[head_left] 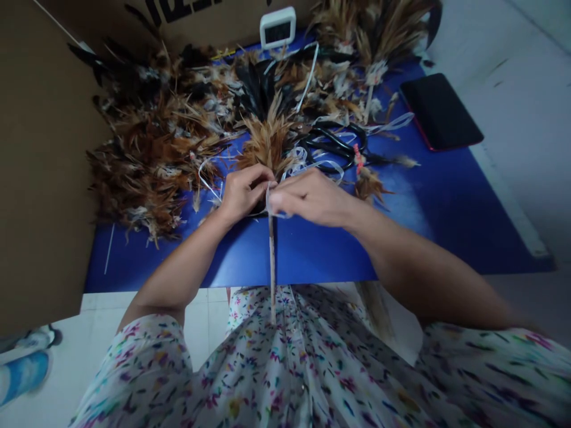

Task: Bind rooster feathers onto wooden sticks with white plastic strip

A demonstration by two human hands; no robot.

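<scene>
A feather duster with brown feathers [266,142] and long black ones [256,89] at its far end lies on the blue table, its thin stick [272,255] reaching toward my lap. My left hand [245,190] is closed with thumb and forefinger pinched at the base of the feathers. Slightly blurred, my right hand [312,197] is closed beside it on a whitish translucent plastic strip [268,199], which passes around the top of the stick. The fingertips partly hide where strip, feathers and stick meet.
Loose brown feathers [151,142] heap at the left. Black-handled scissors [334,145] lie beyond my right hand among curled strips. A small bundle with a red tie [358,159], a dark phone [441,112], a white digital device [278,28] and cardboard [40,148] surround the work.
</scene>
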